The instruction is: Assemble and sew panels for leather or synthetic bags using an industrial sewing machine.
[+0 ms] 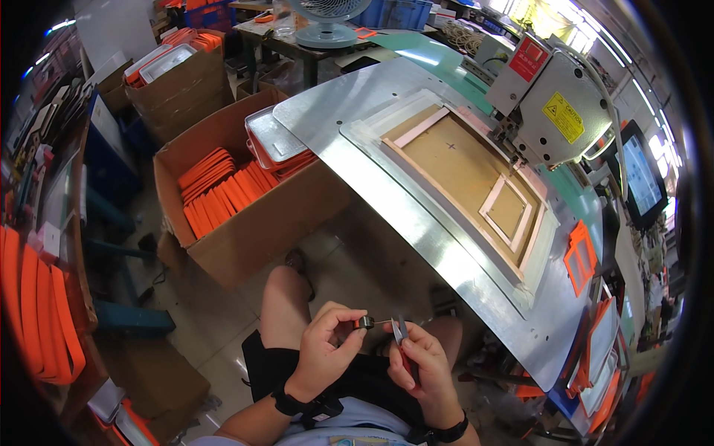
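My left hand (331, 346) pinches a small dark metal piece (364, 322), shaped like a bobbin case, over my lap. A thin strand or pin sticks out from it toward the right. My right hand (420, 364) grips small snips (399, 333) with red handles, blades pointing up beside that strand; I cannot tell whether they touch it. Above both hands is the metal table (413, 253) of a sewing machine (558, 111), carrying a jig (416, 160) with a brown panel and pale inner frames.
Cardboard boxes (223, 260) of orange pieces (234, 189) and silver trays (268, 134) stand at left. More orange pieces (30, 297) fill the left edge. A screen (641, 178) and orange frames (580, 260) sit at right. A fan (327, 33) stands behind on a workbench.
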Action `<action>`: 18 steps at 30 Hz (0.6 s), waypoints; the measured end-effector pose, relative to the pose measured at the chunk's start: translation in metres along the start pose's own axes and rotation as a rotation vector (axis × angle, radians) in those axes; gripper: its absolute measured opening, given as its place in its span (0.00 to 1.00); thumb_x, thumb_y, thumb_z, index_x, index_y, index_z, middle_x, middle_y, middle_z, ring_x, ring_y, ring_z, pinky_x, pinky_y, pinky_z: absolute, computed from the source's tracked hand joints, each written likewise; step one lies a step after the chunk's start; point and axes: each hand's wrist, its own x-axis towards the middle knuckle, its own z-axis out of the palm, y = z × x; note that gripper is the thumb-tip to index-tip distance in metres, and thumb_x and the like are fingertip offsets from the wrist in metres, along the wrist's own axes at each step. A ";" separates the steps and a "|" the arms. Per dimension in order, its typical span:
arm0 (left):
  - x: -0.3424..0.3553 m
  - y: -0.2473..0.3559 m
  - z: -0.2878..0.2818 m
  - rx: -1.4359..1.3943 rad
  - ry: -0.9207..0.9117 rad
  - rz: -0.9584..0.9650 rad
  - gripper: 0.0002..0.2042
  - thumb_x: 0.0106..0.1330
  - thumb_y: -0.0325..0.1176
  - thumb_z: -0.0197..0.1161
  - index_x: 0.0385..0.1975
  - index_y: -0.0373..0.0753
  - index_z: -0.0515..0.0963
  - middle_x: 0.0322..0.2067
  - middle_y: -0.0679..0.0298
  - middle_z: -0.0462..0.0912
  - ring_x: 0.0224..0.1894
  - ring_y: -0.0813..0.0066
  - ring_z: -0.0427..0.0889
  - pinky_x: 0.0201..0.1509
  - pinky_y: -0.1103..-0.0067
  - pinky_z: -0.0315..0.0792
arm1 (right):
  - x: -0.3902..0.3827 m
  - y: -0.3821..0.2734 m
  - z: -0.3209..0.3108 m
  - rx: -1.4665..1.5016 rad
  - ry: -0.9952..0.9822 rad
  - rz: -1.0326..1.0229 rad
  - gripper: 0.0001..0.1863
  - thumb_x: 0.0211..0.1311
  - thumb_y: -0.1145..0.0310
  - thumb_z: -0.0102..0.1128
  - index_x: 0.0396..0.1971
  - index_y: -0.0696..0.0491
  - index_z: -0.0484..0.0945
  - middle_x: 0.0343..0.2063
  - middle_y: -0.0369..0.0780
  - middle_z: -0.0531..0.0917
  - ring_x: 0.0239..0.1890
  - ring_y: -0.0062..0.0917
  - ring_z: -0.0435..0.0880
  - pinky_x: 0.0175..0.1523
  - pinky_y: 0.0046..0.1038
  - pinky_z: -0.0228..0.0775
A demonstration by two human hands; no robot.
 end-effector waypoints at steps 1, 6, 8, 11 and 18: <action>0.000 -0.001 -0.001 0.000 -0.004 0.009 0.11 0.61 0.16 0.60 0.43 0.32 0.77 0.38 0.65 0.73 0.40 0.82 0.77 0.41 0.86 0.73 | -0.001 0.000 0.000 -0.023 0.022 -0.005 0.14 0.72 0.71 0.43 0.52 0.61 0.68 0.18 0.43 0.76 0.06 0.18 0.63 0.12 0.18 0.54; 0.001 0.004 0.001 -0.183 -0.070 -0.023 0.12 0.61 0.16 0.59 0.44 0.32 0.77 0.37 0.64 0.72 0.40 0.81 0.76 0.45 0.85 0.74 | 0.002 0.003 -0.009 0.523 -0.226 0.171 0.12 0.75 0.66 0.35 0.36 0.57 0.67 0.13 0.41 0.72 0.04 0.18 0.62 0.10 0.20 0.54; 0.002 0.007 0.000 -0.186 -0.160 -0.015 0.13 0.62 0.15 0.58 0.45 0.32 0.77 0.40 0.63 0.73 0.42 0.80 0.77 0.46 0.84 0.74 | 0.003 0.007 -0.010 0.656 -0.261 0.219 0.14 0.76 0.65 0.32 0.34 0.55 0.66 0.12 0.40 0.72 0.03 0.19 0.62 0.10 0.20 0.54; 0.002 0.016 0.001 -0.113 -0.262 0.010 0.12 0.62 0.15 0.58 0.45 0.32 0.77 0.46 0.60 0.75 0.43 0.77 0.79 0.48 0.82 0.75 | 0.003 0.010 -0.010 0.759 -0.328 0.239 0.15 0.76 0.64 0.29 0.33 0.54 0.65 0.12 0.40 0.72 0.04 0.19 0.64 0.10 0.20 0.55; 0.004 0.031 0.002 0.151 -0.357 0.159 0.13 0.59 0.16 0.60 0.44 0.34 0.79 0.49 0.55 0.82 0.45 0.72 0.83 0.47 0.80 0.76 | 0.003 0.015 -0.012 0.819 -0.409 0.239 0.14 0.74 0.63 0.33 0.31 0.54 0.66 0.12 0.40 0.74 0.04 0.18 0.67 0.08 0.19 0.56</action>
